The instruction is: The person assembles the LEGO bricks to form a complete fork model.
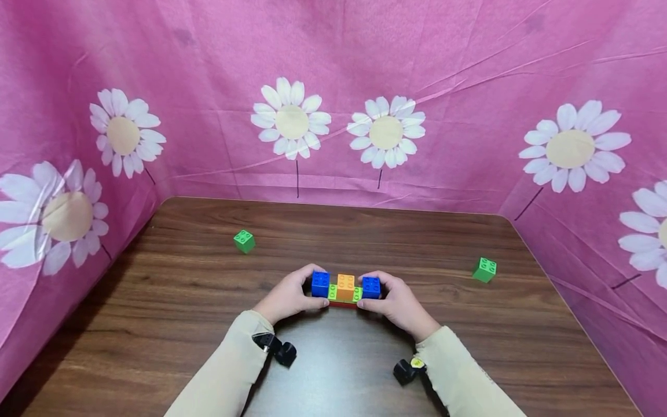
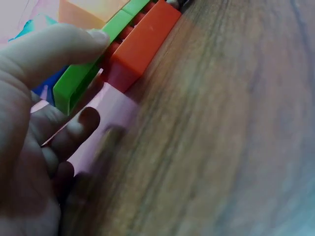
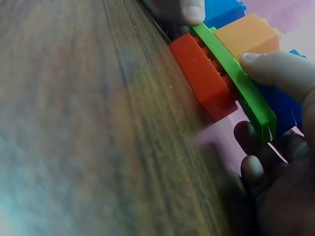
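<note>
Both hands hold a toy-brick build near the middle of the table. Its base is a red brick [image 2: 145, 42], with thin light-green plates [image 3: 236, 71] above it; red studs show in the gap between. On the plates sit an orange brick [image 1: 346, 286] in the middle, a blue brick [image 1: 320, 284] at the left end and another blue brick [image 1: 371, 287] at the right end. My left hand [image 1: 286, 296] grips the left end, thumb on the near side. The right hand [image 1: 401, 301] holds the right end likewise, fingers behind and partly hidden.
On the brown wooden table [image 1: 156, 336], a loose green brick [image 1: 244, 241] lies to the back left. A second green brick [image 1: 484, 270] lies off to the right. Pink cloth [image 1: 219, 69] with white flowers encloses the back and sides.
</note>
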A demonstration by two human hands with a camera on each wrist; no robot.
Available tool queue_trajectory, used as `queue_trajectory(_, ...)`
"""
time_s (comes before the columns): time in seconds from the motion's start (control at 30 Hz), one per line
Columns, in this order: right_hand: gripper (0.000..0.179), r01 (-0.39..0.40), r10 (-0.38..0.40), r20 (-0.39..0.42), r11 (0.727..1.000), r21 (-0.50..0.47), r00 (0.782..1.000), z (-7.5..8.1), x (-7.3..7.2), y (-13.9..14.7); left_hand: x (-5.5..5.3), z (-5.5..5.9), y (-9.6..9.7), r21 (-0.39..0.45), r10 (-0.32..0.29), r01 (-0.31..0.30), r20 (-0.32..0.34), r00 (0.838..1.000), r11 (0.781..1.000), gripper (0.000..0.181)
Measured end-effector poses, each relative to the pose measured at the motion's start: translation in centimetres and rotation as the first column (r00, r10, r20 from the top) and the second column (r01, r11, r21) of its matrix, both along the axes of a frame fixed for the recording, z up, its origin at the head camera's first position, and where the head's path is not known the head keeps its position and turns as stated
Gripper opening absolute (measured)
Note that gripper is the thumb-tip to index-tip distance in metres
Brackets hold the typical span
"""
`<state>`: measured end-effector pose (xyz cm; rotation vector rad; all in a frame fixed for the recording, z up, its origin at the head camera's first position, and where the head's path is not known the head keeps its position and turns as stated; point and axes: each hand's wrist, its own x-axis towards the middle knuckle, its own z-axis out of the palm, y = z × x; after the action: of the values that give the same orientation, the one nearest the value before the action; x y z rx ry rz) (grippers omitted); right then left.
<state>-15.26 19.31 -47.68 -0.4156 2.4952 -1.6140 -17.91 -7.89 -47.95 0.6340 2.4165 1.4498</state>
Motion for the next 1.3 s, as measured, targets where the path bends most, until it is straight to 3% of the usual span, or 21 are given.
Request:
queue_trajectory(0.1,0.041,0.009,-0.009,-0.01,1.0,0.018,1.0,-0.1,-0.1,-0.2,0.1,-0.2,0.1,0.046,0.005,-0.006,0.02,1.0,0.999,0.051)
queue_trajectory(0.3,0.04,0.021,-0.02,-0.013,0.999,0.049,1.0,-0.3,-0.1,-0.5,0.2,-0.5,0.2,0.062,0.028,-0.031,0.045,0.999,0.998,0.039)
queue_trajectory(0.73,0.038,0.042,-0.044,0.021,0.997,0.069,0.999,-0.6,-0.1,-0.8,0.4,-0.1,0.4,-0.028,0.034,-0.034,-0.017,0.999,0.999,0.036)
queue_trajectory(1.3,0.035,0.005,-0.013,0.04,0.983,0.184,0.999,0.8,-0.7,-0.2,0.4,0.5,1.3,-0.102,0.085,-0.09,-0.045,0.995,0.991,0.036)
